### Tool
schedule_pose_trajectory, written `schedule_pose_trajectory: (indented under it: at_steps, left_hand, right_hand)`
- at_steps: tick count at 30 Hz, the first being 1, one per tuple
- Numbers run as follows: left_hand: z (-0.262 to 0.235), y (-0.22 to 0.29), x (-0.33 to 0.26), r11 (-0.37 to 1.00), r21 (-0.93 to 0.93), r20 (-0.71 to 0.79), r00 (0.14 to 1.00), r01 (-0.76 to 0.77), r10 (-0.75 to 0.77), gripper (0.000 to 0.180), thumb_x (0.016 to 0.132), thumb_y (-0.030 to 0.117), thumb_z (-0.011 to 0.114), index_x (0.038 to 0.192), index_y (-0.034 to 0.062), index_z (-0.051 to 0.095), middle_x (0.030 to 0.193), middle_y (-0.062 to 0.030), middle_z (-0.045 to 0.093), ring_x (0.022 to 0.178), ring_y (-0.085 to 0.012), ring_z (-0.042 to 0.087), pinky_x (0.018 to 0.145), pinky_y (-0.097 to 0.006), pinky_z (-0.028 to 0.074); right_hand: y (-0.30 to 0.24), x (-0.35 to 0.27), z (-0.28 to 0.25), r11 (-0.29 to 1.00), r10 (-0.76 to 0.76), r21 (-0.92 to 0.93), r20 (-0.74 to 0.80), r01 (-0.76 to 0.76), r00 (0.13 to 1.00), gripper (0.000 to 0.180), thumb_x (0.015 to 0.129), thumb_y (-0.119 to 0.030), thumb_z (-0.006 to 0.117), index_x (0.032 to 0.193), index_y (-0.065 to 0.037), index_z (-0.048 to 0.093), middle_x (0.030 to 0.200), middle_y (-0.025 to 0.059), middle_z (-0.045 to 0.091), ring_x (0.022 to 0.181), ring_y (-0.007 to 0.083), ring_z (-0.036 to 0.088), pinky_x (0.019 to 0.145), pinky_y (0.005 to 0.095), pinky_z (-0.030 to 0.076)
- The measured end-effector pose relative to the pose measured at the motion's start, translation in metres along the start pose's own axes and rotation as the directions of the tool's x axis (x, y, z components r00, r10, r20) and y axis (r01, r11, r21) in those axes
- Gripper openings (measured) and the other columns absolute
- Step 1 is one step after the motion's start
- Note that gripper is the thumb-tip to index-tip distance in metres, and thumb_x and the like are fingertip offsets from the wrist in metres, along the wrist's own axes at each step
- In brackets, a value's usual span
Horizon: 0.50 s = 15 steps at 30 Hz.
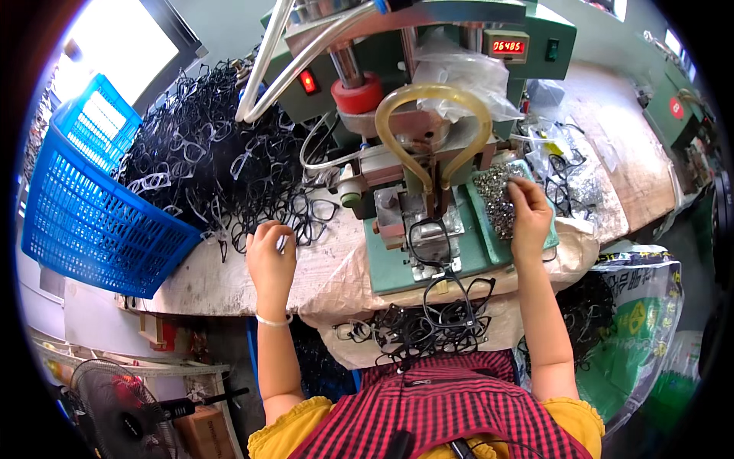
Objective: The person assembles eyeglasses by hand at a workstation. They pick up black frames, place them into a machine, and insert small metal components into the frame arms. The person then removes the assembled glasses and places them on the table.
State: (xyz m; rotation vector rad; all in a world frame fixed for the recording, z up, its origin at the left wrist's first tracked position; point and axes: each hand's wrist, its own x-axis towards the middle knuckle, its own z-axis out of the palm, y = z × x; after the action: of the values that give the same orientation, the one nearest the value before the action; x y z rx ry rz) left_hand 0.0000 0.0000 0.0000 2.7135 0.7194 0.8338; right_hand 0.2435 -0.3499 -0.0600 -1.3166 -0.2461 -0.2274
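1. At the near edge of the counter [229,283], a heap of finished black frames [428,325] lies in the person's lap area, just above a red checked apron [443,405].
2. On the green base plate [397,271] of the press, a single black eyeglass frame [430,236] sits in the fixture, between the two hands.
3. The left hand [271,256] rests on the counter's worn surface at the fringe of the loose frames, its grip curled together on a thin pale piece; what that piece is cannot be told.
4. The right hand [529,218] lies on a shallow green tray [489,229] of small metal parts [498,195], its fingertips pinched together among them; whether a part is held cannot be told.
5. Above the fixture, a yellowish loop of tubing [432,99] hangs from the green press machine [428,46], with a red collar [358,93] on its column.
6. Farther left, a large pile of black frames [206,153] covers the counter, touching a tilted blue plastic crate [84,199].
7. Far right, clear bags [550,145] and a few more frames lie on the counter, and a printed sack [634,306] stands beside it.
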Motion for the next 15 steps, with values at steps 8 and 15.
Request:
schedule_pose_trajectory:
  at_steps: [8, 15]
  left_hand:
    - [0.072, -0.079, -0.047, 0.9, 0.29, 0.088, 0.927, 0.327, -0.365, 0.017, 0.075, 0.017, 0.069, 0.084, 0.0035, 0.063, 0.107, -0.0186, 0.063, 0.1, -0.0428, 0.059, 0.089, -0.051, 0.048]
    - [0.072, -0.03, -0.033, 0.996, -0.012, -0.015, 0.996, 0.093, -0.093, 0.018, 0.08, 0.012, 0.073, 0.082, -0.0011, 0.061, 0.115, -0.0229, 0.068, 0.107, -0.0388, 0.061, 0.09, -0.046, 0.047]
  right_hand:
    - [-0.032, -0.04, -0.041, 0.862, -0.084, -0.502, -0.005, 0.07, 0.996, 0.014, 0.087, -0.001, 0.071, 0.1, -0.001, 0.074, 0.094, 0.0062, 0.073, 0.088, 0.0145, 0.067, 0.082, 0.0278, 0.051]
    - [-0.092, -0.032, 0.024, 0.858, -0.262, -0.318, 0.403, 0.403, 0.877, 0.01, 0.078, 0.002, 0.071, 0.088, -0.001, 0.073, 0.09, 0.0097, 0.072, 0.088, 0.0249, 0.068, 0.082, 0.0339, 0.051]
